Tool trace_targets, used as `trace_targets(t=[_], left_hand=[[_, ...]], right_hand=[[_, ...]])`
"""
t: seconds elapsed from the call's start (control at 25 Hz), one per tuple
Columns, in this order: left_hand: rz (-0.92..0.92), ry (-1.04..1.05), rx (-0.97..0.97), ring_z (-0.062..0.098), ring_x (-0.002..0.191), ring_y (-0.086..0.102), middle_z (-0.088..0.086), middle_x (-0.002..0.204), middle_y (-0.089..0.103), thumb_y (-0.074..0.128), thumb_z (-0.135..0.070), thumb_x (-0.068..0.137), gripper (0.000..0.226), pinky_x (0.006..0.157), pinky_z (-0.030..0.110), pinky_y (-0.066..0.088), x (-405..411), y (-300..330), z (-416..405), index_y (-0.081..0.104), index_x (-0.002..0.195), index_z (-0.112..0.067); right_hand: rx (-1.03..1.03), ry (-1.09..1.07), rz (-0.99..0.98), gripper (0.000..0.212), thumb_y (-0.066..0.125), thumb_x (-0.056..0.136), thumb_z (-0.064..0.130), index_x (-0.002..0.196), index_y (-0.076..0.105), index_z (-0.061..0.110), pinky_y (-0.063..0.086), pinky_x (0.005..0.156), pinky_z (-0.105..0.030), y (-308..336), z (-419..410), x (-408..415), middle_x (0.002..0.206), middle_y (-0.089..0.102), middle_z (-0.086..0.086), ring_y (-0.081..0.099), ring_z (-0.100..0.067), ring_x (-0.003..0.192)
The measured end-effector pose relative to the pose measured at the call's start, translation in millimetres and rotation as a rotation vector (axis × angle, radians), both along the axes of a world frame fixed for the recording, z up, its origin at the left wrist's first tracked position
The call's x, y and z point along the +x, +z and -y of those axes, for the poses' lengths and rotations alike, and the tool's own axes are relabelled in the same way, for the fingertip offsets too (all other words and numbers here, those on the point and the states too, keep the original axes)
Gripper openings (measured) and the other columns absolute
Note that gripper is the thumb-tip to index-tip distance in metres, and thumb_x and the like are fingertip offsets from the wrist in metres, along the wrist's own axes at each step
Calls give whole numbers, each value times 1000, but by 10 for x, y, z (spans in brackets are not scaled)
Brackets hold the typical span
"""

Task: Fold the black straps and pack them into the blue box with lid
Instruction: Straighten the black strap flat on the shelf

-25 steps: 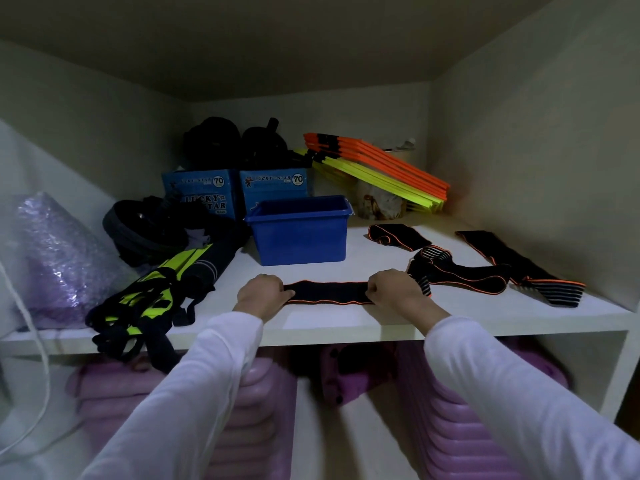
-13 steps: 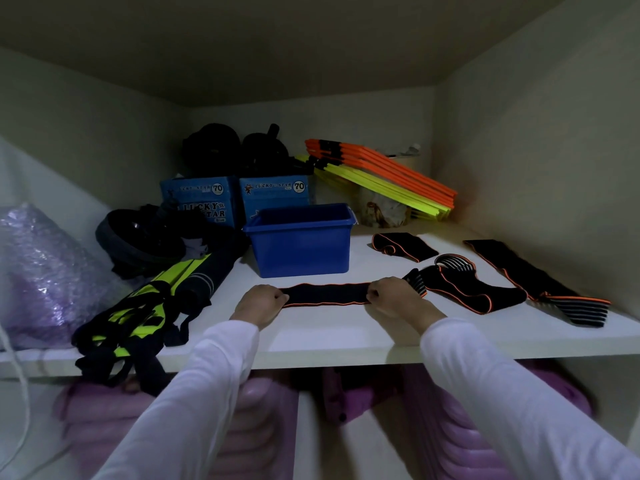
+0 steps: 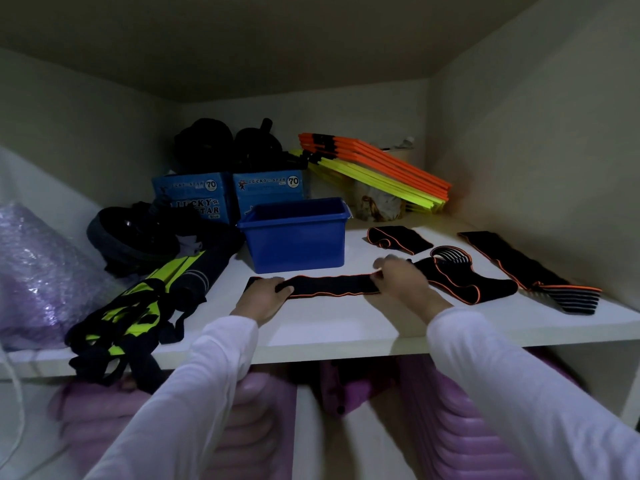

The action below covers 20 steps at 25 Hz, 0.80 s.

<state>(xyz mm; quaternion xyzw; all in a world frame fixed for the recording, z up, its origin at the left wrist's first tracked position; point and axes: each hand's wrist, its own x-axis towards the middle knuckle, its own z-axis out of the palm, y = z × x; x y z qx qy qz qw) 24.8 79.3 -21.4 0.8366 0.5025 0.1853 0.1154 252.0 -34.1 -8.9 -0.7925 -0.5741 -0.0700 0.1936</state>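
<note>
A black strap with orange edging [image 3: 330,286] lies stretched flat on the white shelf [image 3: 329,327], in front of the open blue box [image 3: 294,237]. My left hand [image 3: 265,297] pins its left end down. My right hand [image 3: 401,277] pinches its right end, a little blurred. Three more black straps lie to the right: a folded one [image 3: 398,239] behind, a long one with a striped end [image 3: 460,282] beside my right hand, and another [image 3: 519,265] along the right wall. No lid is in view.
Black and neon-yellow gear [image 3: 145,299] hangs over the shelf's left front edge. A purple bubble-wrap bundle [image 3: 38,278] sits far left. Two blue cartons [image 3: 228,195], dark round items and orange and yellow flat bars [image 3: 374,168] fill the back. Purple mats lie below.
My right hand has lifted and opened its fingers at the strap's right end. The left hand now lies over the left end. The view has tilted slightly up.
</note>
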Motion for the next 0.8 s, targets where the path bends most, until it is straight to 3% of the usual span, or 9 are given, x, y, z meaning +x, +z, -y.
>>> trace_targets(t=[0.08, 0.12, 0.36, 0.6, 0.72, 0.8], left_hand=[[72, 5, 45, 26, 131, 46, 7, 140, 53, 43, -39, 96, 48, 105, 30, 35, 53, 16, 79, 50, 135, -12], [117, -2, 63, 25, 130, 46, 8, 140, 52, 44, -38, 96, 47, 106, 30, 34, 96, 37, 129, 51, 134, -11], [256, -171, 102, 19, 107, 57, 6, 117, 63, 45, -25, 96, 27, 83, 21, 36, 499, 113, 480, 66, 108, -13], [309, -299, 92, 19, 99, 59, 6, 109, 65, 45, -19, 95, 27, 80, 22, 40, 878, 143, 833, 69, 103, -10], [314, -342, 87, 20, 94, 59, 7, 105, 66, 45, -17, 94, 27, 80, 27, 44, 1018, 166, 977, 70, 101, -9], [302, -399, 59, 19, 92, 59, 8, 105, 65, 46, -17, 93, 27, 80, 28, 46, 1111, 165, 1078, 70, 101, -9]], right_hand=[[152, -163, 17, 35, 46, 92, 15, 124, 54, 3, 48, 88, -40, 107, 151, 187, 124, 53, -17, 49, -33, 119], [182, -235, 6, 35, 46, 91, 11, 124, 52, 2, 47, 88, -41, 139, 235, 302, 124, 53, -19, 48, -35, 119], [-117, -429, -126, 35, 46, 92, 18, 121, 55, 1, 46, 92, -40, -59, 702, 816, 122, 60, -18, 55, -35, 116], [-220, -393, 134, 33, 44, 94, 23, 117, 62, 6, 49, 89, -35, 61, 1096, 871, 122, 63, -11, 59, -30, 115], [-177, -408, 187, 32, 46, 93, 22, 117, 62, 6, 49, 86, -34, 109, 1162, 848, 121, 64, -12, 60, -31, 113], [-39, -477, 84, 34, 47, 94, 25, 115, 63, 4, 48, 83, -33, 134, 1225, 836, 118, 65, -15, 61, -33, 110]])
